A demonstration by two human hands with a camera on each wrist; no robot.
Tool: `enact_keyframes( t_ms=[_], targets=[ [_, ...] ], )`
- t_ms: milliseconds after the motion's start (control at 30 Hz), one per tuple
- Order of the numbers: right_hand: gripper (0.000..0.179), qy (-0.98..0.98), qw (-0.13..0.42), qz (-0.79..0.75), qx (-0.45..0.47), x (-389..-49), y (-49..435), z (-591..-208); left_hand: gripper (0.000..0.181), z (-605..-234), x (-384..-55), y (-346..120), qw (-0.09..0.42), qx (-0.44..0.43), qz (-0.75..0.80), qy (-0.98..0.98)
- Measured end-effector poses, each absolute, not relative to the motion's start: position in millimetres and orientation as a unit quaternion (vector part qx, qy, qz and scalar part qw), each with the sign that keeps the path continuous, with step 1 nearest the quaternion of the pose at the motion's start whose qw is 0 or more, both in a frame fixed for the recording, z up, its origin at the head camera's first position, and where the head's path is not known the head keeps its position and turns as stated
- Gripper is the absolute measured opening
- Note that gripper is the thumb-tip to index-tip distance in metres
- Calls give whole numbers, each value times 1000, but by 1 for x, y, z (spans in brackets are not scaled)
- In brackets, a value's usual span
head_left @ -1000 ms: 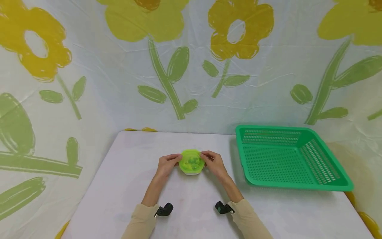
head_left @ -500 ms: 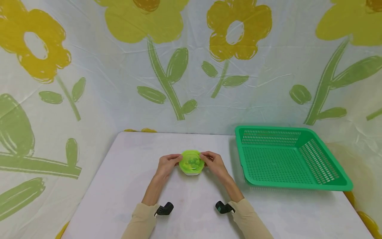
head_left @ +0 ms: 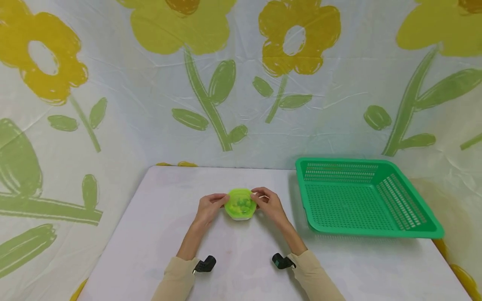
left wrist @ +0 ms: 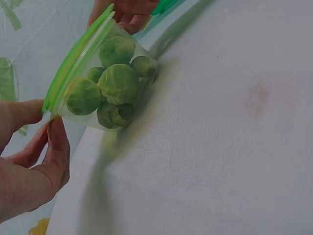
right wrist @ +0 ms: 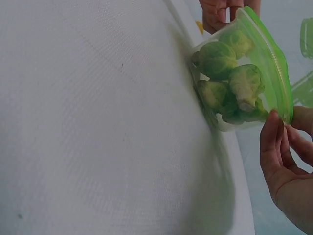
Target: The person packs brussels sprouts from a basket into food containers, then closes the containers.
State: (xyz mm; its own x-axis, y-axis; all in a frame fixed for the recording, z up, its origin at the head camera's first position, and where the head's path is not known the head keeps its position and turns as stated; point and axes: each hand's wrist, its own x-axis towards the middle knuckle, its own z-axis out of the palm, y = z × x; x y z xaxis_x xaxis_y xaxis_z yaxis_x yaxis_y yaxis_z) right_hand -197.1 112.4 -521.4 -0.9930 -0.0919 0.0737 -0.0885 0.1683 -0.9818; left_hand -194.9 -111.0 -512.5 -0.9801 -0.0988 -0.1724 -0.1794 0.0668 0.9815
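Observation:
A clear plastic food container with a lime-green lid stands on the white table between the two hands. Through its walls show several Brussels sprouts. At the container's left side, the left hand pinches the lid and rim, thumb on top and fingers beneath. The right hand has the opposite edge between its thumb and fingers, as the right wrist view shows up close. In the left wrist view, the lid lies along the container's rim.
A large green plastic basket with slotted walls stands at the right side of the table, its bottom bare. Behind the table hangs a white cloth printed with yellow flowers. Each sleeve carries a small black wrist camera.
The right hand's upper fingers have lifted slightly at the lid's right edge. The left hand keeps its grip, and the container has hardly moved.

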Motion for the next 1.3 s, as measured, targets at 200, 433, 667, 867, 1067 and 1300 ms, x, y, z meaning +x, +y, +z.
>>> enact_keyframes(
  t_ms=[200, 433, 667, 867, 1067, 1300],
  targets=[
    [22, 792, -53, -604, -66, -191, 109, -515, 26, -513, -191, -111, 3, -73, 660, 748],
    [21, 814, -67, -573, -71, -194, 111, -515, 20, -513, -187, -108, -37, -55, 657, 751],
    [18, 812, -65, -577, -62, -194, 111, -512, 21, -514, -185, -106, -57, -44, 666, 742],
    [18, 809, -60, -583, -55, -195, 110, -512, 20, -510, -184, -104, -79, -27, 681, 727],
    [17, 801, -65, -591, -62, -196, 109, -511, 18, -511, -183, -104, -73, -51, 679, 729],
    [17, 807, -57, -584, -62, -197, 108, -508, 20, -514, -182, -104, -70, -65, 660, 746]
  ],
)
